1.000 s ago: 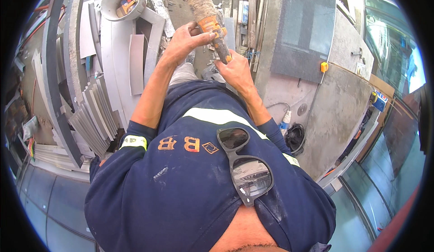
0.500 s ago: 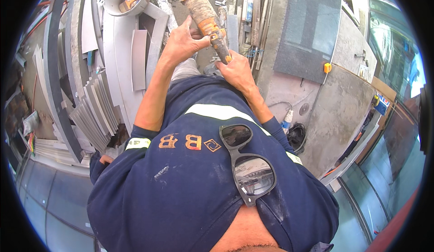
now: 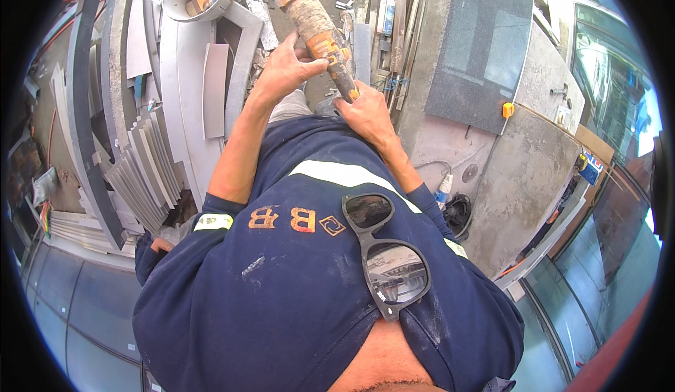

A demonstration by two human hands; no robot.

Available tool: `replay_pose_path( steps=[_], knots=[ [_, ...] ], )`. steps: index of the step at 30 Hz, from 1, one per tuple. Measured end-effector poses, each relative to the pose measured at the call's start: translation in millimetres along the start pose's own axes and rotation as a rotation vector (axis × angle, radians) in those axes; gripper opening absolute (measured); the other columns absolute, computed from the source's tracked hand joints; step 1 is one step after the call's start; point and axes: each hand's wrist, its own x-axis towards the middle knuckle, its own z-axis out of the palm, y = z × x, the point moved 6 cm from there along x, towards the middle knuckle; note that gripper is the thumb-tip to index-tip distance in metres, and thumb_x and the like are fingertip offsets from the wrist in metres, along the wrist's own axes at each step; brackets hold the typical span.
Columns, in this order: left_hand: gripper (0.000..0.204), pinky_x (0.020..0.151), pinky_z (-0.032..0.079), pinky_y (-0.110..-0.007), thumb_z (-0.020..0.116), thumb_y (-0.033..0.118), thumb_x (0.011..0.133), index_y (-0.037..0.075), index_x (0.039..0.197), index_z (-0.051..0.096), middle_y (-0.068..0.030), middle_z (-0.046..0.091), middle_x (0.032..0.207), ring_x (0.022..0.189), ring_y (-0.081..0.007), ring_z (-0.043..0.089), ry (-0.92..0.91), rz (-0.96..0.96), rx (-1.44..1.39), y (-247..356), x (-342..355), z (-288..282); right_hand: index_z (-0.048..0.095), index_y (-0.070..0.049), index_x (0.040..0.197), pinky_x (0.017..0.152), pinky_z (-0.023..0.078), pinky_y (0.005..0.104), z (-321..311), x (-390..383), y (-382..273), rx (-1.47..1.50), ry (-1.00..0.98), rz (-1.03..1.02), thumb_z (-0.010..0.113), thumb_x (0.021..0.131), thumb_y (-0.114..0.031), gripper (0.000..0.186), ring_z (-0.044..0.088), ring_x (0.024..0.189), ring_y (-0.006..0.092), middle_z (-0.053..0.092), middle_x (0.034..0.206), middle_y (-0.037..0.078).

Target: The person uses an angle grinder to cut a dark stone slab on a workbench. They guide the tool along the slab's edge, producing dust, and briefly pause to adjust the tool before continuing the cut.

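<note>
Likely heavy and stiff, the orange tool (image 3: pixel 308 18) wants holding by its lower end (image 3: pixel 343 80), clasped in the right hand (image 3: pixel 365 114); the left hand (image 3: pixel 287 72) thumbs it, grip unclear

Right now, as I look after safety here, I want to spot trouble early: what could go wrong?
The orange tool might slip: the right hand has its lower end, the left hand is at its side, and both are bare. The sunglasses, hanging at the neck of the navy top, could drop if the wearer bends. Loose scraps on the ground might catch a foot.
</note>
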Motion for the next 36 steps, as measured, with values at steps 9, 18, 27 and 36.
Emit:
replay_pose_path(
  steps=[9, 18, 27, 36],
  knots=[
    [0.116, 0.105, 0.057, -0.039, 0.090, 0.025, 0.083, -0.008, 0.172, 0.022, -0.0271, 0.076, 0.128, 0.117, -0.0277, 0.075, 0.039, -0.065, 0.001, -4, -3, -1, 0.071, 0.006, 0.105, 0.084, 0.060, 0.0519, -2, 1, -1, 0.028, -0.002, -0.018, 0.078, 0.085, -0.024, 0.037, 0.074, 0.095, 0.0505, 0.075, 0.096, 0.033],
    [0.113, 0.105, 0.057, -0.038, 0.088, 0.019, 0.083, -0.012, 0.170, 0.023, -0.0259, 0.076, 0.128, 0.115, -0.0266, 0.075, 0.054, -0.038, -0.063, -12, -4, 5, 0.071, 0.007, 0.104, 0.086, 0.059, 0.0531, -2, -2, 2, 0.009, -0.003, 0.002, 0.077, 0.085, -0.023, 0.036, 0.073, 0.096, 0.0522, 0.074, 0.097, 0.034],
    [0.110, 0.104, 0.058, -0.037, 0.091, 0.024, 0.085, -0.011, 0.168, 0.028, -0.0265, 0.076, 0.127, 0.115, -0.0265, 0.075, 0.010, -0.020, -0.132, -12, 1, 10, 0.072, 0.006, 0.108, 0.087, 0.059, 0.0505, 0, -2, 9, -0.005, -0.013, 0.000, 0.078, 0.086, -0.023, 0.037, 0.074, 0.096, 0.0488, 0.075, 0.098, 0.032],
    [0.118, 0.104, 0.058, -0.037, 0.092, 0.023, 0.084, -0.011, 0.171, 0.020, -0.0269, 0.076, 0.129, 0.117, -0.0266, 0.075, 0.052, -0.007, -0.078, -30, 2, 3, 0.071, 0.006, 0.105, 0.085, 0.059, 0.0520, -1, -1, 7, 0.029, -0.013, -0.009, 0.077, 0.085, -0.023, 0.036, 0.074, 0.094, 0.0507, 0.074, 0.096, 0.033]
  ],
)
